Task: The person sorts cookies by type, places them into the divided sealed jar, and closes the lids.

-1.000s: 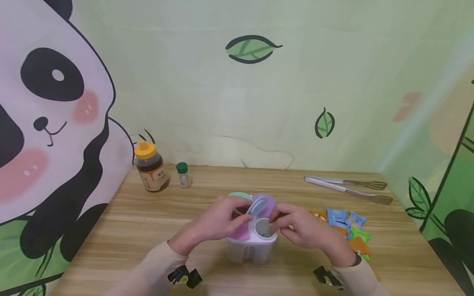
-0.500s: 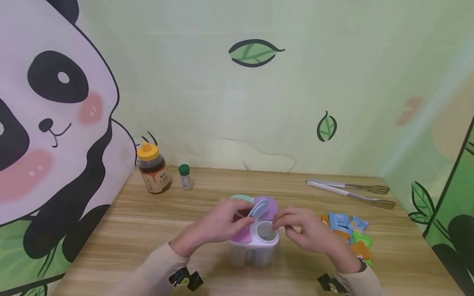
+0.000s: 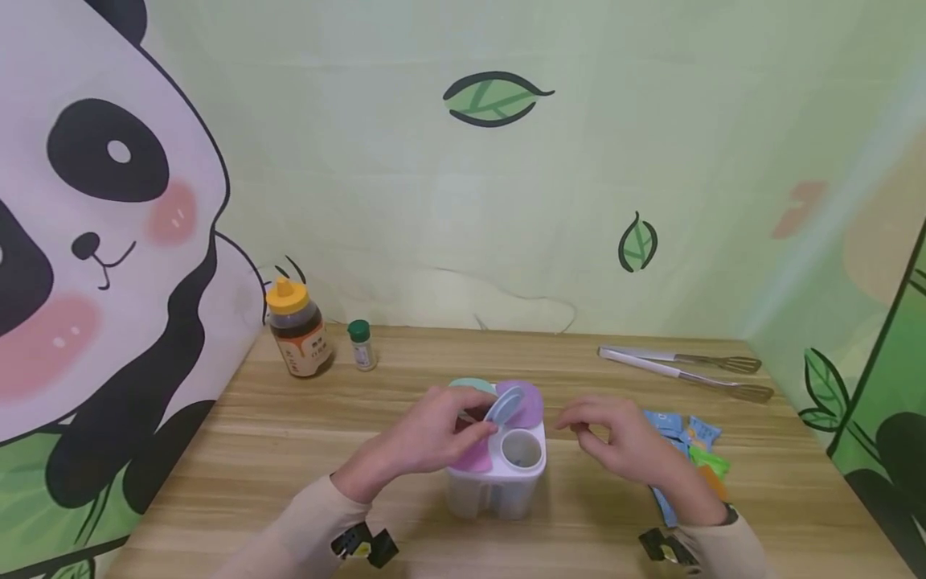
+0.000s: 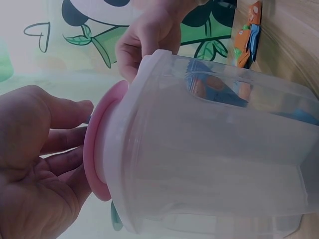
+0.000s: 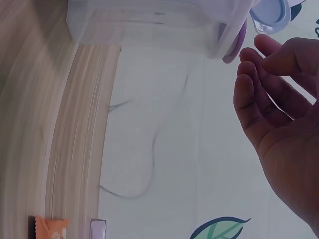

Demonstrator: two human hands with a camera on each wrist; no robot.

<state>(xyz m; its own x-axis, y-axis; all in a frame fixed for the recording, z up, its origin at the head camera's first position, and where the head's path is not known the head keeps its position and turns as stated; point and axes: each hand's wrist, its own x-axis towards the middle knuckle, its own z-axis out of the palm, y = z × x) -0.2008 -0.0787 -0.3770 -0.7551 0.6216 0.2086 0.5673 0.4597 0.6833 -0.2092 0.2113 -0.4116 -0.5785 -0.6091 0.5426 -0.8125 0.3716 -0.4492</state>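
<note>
Four lids sit on top of the clear box (image 3: 470, 492), which stands upright on the table (image 3: 347, 515) between the two hands. Pink, green and purple lids are down. Only the blue lid (image 3: 505, 405) is up, so the round hole (image 3: 522, 449) beside it is open.

The left hand (image 3: 434, 432) pinches the blue lid, with the thumb on one side and fingers on the other. The right hand (image 3: 618, 434) is just beside the box and not touching it. Its fingers are loosely bent, and I see nothing in them.

Through the box wall, the left wrist view shows a blue packet (image 4: 224, 94) inside. It looks to be in the part under the open hole. More packets (image 3: 664, 422) lie on the table near the right hand, partly hidden by it.

To do this bit well, a soft pinch near the lid's edge should be enough. Pulling hard could bend the lid or tip the light box. The lid is best tilted back, away from the hole. Anything that sticks up at the rim could get caught under it.
</note>
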